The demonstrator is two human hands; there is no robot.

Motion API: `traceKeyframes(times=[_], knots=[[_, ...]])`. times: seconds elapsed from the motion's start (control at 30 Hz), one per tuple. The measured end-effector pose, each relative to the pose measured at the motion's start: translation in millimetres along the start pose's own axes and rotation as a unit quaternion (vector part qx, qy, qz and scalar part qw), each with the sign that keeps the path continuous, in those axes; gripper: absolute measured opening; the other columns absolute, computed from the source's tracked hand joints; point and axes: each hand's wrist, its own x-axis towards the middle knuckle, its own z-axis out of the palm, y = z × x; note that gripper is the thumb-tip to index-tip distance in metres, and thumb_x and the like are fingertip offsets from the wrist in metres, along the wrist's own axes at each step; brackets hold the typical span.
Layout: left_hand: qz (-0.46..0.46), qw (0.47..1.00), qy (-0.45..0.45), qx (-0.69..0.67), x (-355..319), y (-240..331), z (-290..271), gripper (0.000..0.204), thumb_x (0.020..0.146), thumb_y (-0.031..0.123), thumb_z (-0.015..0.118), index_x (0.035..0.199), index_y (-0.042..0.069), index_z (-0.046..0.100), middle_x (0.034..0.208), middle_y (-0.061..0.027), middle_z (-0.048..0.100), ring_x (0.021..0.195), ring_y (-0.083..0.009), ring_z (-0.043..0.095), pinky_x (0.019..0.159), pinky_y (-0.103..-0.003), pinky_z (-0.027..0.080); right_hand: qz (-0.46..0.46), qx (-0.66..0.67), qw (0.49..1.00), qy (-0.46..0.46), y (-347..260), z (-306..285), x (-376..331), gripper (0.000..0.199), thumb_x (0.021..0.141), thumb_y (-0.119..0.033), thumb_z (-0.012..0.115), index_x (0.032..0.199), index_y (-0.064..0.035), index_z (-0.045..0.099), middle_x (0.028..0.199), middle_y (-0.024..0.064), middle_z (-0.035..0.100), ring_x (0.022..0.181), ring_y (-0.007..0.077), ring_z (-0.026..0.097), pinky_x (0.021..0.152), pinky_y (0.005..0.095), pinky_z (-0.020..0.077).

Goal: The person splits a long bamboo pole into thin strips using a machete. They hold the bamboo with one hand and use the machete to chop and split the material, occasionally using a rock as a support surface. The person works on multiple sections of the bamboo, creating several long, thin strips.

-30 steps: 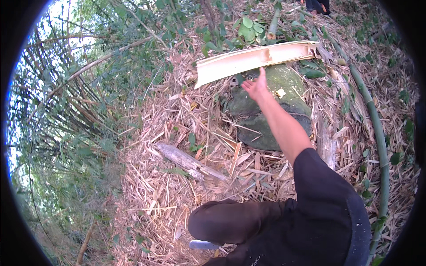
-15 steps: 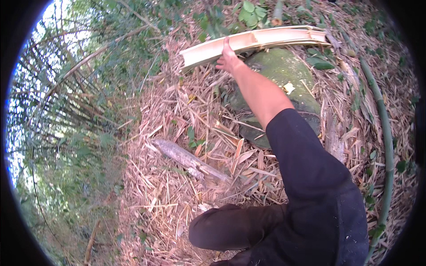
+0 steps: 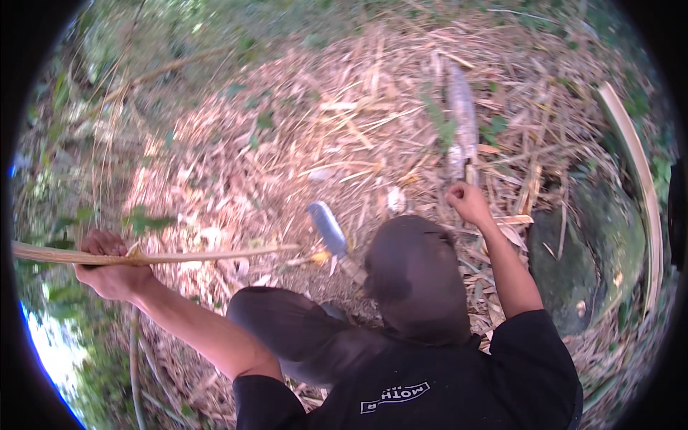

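Observation:
My left hand (image 3: 111, 265) is wrapped round a long, thin bamboo strip (image 3: 208, 256), held out level at the far left. A node juts from the strip just beside my fingers. Over by the end of a weathered log (image 3: 462, 118), my right hand (image 3: 469, 203) is loosely closed, thumb and finger curled into a ring; I see nothing in it. On the ground between my hands, in front of my knees, lies a broad-bladed knife (image 3: 327, 226), its handle partly lost among the litter. A split bamboo length (image 3: 636, 161) rests at the far right.
A mossy boulder (image 3: 609, 236) stands at the right, beside the split bamboo. Dry bamboo sheaths and chips (image 3: 337, 129) cover the ground. My bent knees (image 3: 419, 276) rise at the centre. Green undergrowth borders the left and far sides.
The view has swung left. My right hand has come away from the split bamboo beyond the boulder and back near the log. My left hand, unseen before, now shows with a strip.

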Motion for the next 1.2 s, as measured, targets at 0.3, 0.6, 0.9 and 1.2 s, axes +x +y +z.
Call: traceKeyframes(times=[0.3, 0.6, 0.9, 1.2], knots=[[0.009, 0.996, 0.085, -0.022, -10, 27, -90, 0.038, 0.097, 0.027, 0.03, 0.062, 0.013, 0.034, 0.052, -0.004, 0.031, 0.045, -0.0137, 0.03, 0.048, -0.027, 0.027, -0.242, -0.183, 0.899, -0.316, -22, 201, -18, 0.043, 0.086, -0.047, 0.071, 0.09, -0.0054, 0.06, 0.077, 0.0145, 0.067, 0.077, 0.0367, 0.067, 0.068, 0.0463, 0.0516], [-0.023, 0.991, -0.013, -0.131, -26, 0, -185, 0.05, 0.098, 0.046, 0.031, 0.06, 0.015, 0.039, 0.052, -0.0012, 0.036, 0.047, -0.0129, 0.038, 0.052, -0.028, 0.03, -0.201, -0.289, 0.885, -0.304, -81, 340, -90, 0.081, 0.075, -0.048, 0.082, 0.12, 0.0007, 0.036, 0.117, 0.0255, 0.051, 0.098, 0.043, 0.064, 0.077, 0.0506, 0.0543], [-0.041, 0.973, -0.08, -0.214, -33, 12, -227, 0.033, 0.092, 0.017, 0.04, 0.059, 0.016, 0.04, 0.052, 0.0016, 0.038, 0.044, -0.0093, 0.038, 0.057, -0.025, 0.029, 0.023, -0.123, 0.968, -0.217, -66, 320, -67, 0.067, 0.075, -0.025, 0.075, 0.126, 0.0033, 0.041, 0.098, 0.026, 0.068, 0.092, 0.0435, 0.068, 0.086, 0.048, 0.0515], [-0.042, 0.927, -0.122, -0.351, -62, 54, -231, 0.038, 0.09, 0.011, 0.043, 0.053, 0.021, 0.041, 0.045, 0.0066, 0.039, 0.038, -0.0053, 0.038, 0.055, -0.023, 0.034, -0.325, -0.07, 0.911, -0.243, -215, 216, -53, 0.037, 0.076, -0.023, 0.065, 0.105, -0.0002, 0.063, 0.076, 0.0161, 0.064, 0.073, 0.0346, 0.065, 0.069, 0.0447, 0.0517]])
